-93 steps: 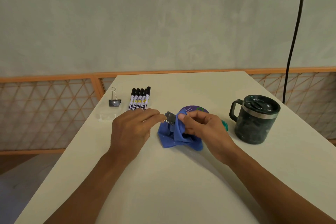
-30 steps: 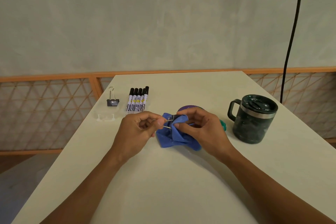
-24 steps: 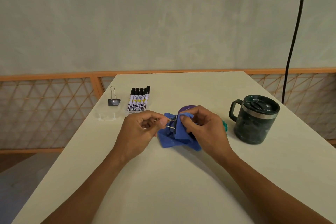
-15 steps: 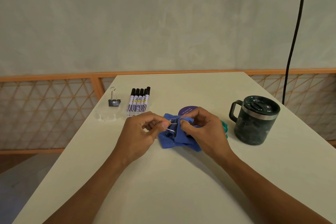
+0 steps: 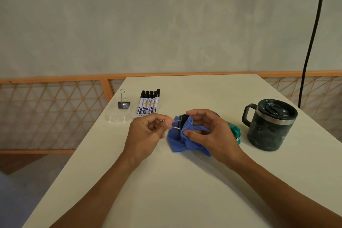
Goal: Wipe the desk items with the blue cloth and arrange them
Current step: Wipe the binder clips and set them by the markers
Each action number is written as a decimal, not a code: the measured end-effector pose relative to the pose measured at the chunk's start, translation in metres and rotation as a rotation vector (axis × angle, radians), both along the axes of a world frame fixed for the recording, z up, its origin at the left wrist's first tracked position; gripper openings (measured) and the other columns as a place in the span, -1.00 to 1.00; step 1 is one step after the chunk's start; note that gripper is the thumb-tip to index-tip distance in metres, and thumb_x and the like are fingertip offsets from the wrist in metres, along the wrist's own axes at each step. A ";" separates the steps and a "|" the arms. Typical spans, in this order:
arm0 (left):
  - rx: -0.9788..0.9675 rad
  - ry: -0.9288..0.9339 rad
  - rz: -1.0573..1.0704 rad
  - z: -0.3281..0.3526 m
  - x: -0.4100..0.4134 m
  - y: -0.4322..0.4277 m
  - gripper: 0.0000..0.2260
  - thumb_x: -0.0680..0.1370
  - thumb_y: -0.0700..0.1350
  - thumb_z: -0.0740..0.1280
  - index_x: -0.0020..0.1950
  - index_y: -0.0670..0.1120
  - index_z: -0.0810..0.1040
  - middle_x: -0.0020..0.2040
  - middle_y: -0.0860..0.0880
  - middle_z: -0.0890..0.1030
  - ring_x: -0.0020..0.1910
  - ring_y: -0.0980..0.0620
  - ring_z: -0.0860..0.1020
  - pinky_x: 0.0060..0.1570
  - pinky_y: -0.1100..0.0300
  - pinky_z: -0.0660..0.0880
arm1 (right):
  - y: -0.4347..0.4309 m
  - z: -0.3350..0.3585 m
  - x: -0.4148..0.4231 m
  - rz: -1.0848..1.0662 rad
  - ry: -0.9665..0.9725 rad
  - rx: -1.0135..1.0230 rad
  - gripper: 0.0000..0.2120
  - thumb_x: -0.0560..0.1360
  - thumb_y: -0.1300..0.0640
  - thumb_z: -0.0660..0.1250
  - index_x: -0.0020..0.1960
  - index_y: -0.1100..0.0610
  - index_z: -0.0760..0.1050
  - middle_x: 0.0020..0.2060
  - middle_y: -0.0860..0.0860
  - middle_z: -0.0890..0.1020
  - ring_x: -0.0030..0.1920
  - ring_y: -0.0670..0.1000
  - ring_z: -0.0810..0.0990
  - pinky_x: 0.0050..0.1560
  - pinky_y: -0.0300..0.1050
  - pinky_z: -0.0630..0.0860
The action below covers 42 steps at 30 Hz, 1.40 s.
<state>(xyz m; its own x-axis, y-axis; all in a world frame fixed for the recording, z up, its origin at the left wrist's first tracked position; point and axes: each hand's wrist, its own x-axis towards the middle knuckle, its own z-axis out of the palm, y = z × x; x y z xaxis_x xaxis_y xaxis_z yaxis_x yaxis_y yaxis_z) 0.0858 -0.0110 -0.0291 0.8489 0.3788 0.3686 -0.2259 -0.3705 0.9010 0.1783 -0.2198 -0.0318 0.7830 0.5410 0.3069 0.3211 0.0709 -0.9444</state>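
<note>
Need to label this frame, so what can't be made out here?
Head view only:
- Teal object: mostly behind the right hand; identity unclear.
- Held binder clip: far side wrapped in the blue cloth.
- Markers: label text too small.
- Black cable: top cut by the upper edge.

A black binder clip (image 5: 183, 120) (wire handles pointing left) is held against the crumpled blue cloth (image 5: 182, 143), near the scene's middle.
</note>
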 end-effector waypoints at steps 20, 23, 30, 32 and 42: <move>-0.114 -0.008 -0.005 -0.006 0.003 -0.010 -0.91 0.61 -0.14 0.50 0.08 -0.11 0.77 -0.15 -0.09 0.76 -0.36 0.07 0.55 -0.22 0.25 0.57 | -0.009 -0.003 -0.004 -0.027 0.008 0.008 -0.57 0.54 0.21 0.57 0.36 -0.07 0.64 0.19 -0.13 0.74 0.19 -0.05 0.72 0.28 -0.06 0.65; -0.125 0.012 -0.028 -0.007 0.002 -0.011 -0.90 0.62 -0.14 0.49 0.08 -0.11 0.77 -0.16 -0.09 0.76 -0.37 0.05 0.52 -0.22 0.25 0.55 | -0.013 -0.001 -0.004 -0.036 -0.009 -0.034 -0.52 0.50 0.18 0.61 0.35 -0.14 0.65 0.19 -0.13 0.72 0.18 -0.06 0.70 0.23 -0.16 0.64; -0.141 0.021 -0.081 -0.005 -0.001 -0.017 -0.88 0.61 -0.09 0.49 0.06 -0.11 0.77 -0.23 -0.04 0.75 -0.35 -0.01 0.50 -0.20 0.23 0.53 | -0.013 0.004 -0.009 -0.122 0.131 0.071 -0.92 0.61 0.16 0.51 0.08 0.06 0.75 0.02 -0.02 0.79 0.00 0.07 0.77 0.03 -0.05 0.67; -0.134 0.022 -0.081 -0.004 -0.001 -0.018 -0.89 0.61 -0.09 0.49 0.05 -0.10 0.77 -0.22 -0.06 0.75 -0.36 0.00 0.50 -0.20 0.20 0.53 | -0.013 0.001 -0.008 -0.122 0.116 0.060 -0.90 0.60 0.17 0.51 0.10 0.05 0.74 0.03 0.01 0.79 0.02 0.10 0.76 0.08 0.04 0.70; -0.007 0.003 -0.097 -0.005 -0.003 -0.018 -0.86 0.58 0.00 0.49 0.04 -0.04 0.77 -0.14 -0.12 0.75 -0.33 0.03 0.58 -0.21 0.15 0.58 | -0.011 0.004 -0.009 -0.182 0.074 0.065 -0.78 0.59 0.12 0.53 -0.22 -0.03 0.65 -0.18 0.16 0.75 -0.14 0.28 0.70 0.03 0.26 0.68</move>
<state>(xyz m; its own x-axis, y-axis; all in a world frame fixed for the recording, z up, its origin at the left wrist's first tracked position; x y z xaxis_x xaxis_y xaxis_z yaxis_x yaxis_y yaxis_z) 0.0829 -0.0294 -0.0336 0.8826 0.2975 0.3640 -0.2579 -0.3411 0.9040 0.1691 -0.2312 -0.0279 0.8878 0.3692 0.2748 0.2643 0.0800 -0.9611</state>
